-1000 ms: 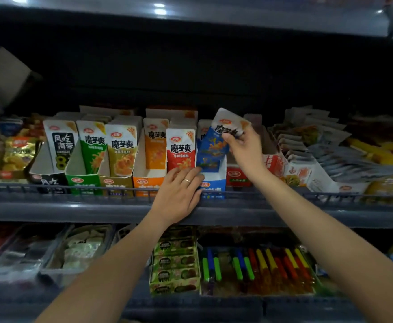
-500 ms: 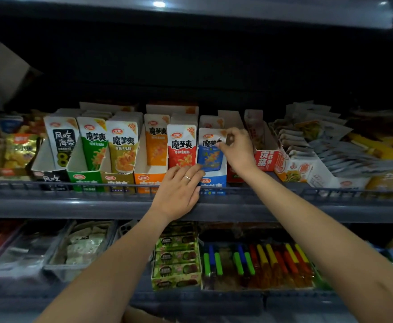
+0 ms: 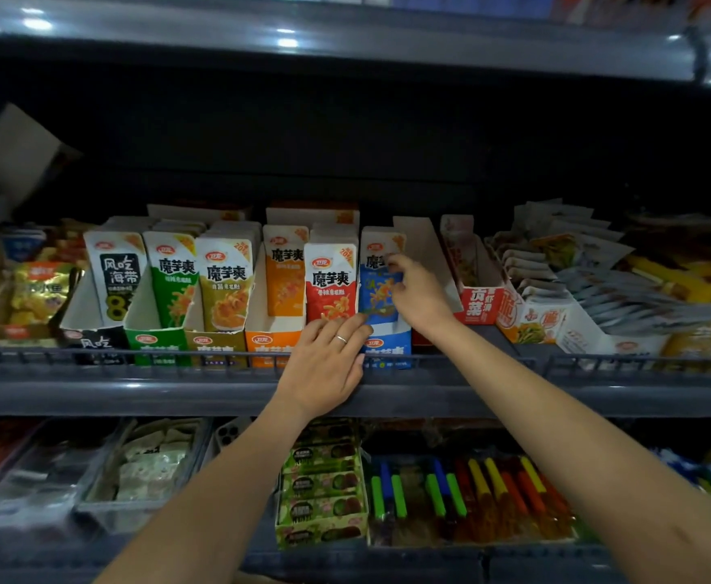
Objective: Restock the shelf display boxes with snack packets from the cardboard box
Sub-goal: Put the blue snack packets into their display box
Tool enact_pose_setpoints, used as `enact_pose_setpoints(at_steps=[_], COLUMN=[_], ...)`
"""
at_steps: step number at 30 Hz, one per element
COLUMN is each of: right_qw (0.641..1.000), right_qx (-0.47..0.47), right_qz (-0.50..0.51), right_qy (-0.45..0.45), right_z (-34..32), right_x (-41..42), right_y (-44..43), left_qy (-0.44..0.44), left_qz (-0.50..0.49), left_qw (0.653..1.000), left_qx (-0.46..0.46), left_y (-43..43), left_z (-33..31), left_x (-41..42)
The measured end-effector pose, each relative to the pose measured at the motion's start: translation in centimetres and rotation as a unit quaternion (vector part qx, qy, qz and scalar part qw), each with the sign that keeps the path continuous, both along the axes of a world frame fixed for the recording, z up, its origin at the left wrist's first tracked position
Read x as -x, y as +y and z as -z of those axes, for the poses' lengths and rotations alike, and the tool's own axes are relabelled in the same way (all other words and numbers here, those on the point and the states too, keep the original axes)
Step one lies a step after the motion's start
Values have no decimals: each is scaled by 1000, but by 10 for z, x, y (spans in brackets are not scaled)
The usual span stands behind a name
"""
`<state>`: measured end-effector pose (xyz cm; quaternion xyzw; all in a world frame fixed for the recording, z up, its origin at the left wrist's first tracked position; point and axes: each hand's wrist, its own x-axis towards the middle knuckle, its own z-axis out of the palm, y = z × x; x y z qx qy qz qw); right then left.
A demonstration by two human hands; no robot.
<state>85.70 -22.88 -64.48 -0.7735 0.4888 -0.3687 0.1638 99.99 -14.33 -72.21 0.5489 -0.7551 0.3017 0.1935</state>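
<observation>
right hand [image 3: 419,297] grip: pinches blue packet [image 3: 375,288] in blue display box [image 3: 387,345] | left hand [image 3: 324,366] grip: flat, wide, on shelf rail [image 3: 177,357]

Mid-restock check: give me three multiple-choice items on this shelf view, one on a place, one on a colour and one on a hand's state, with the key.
1. The blue snack packet pinched by the right hand stands in which cardboard display box?
A) orange B) blue C) green
2. What colour is the packet directly left of it in the picture?
A) red B) black C) yellow
3. How is the left hand?
A) gripping a packet B) lying flat on the grey metal shelf edge C) out of view

Key:
1 B: the blue cardboard display box shows below the packet.
2 A: the red snack packet is its neighbour.
3 B: its fingers are straight and hold nothing.
</observation>
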Motion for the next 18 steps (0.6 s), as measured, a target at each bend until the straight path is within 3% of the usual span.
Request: enact_pose_setpoints(at_steps=[4,9,14,18], right_qw=[984,969,928,926], right_qx=[-9,-29,-19,-26], right_qz=[-4,13,65,81], right_qy=[176,246,367,367], right_z=[-5,-7,-5,-5], right_x=[-3,-9,-13,-23], right_y=[-5,-11,-8,-5], left_qy=[3,12,8,10], left_qz=[4,18,31,32], left_qw=[1000,1000,999,999], left_qx=[7,14,31,34], left_y=[0,-2,-3,-3], left_z=[0,3,4,4], left_x=[0,-2,-2,-2])
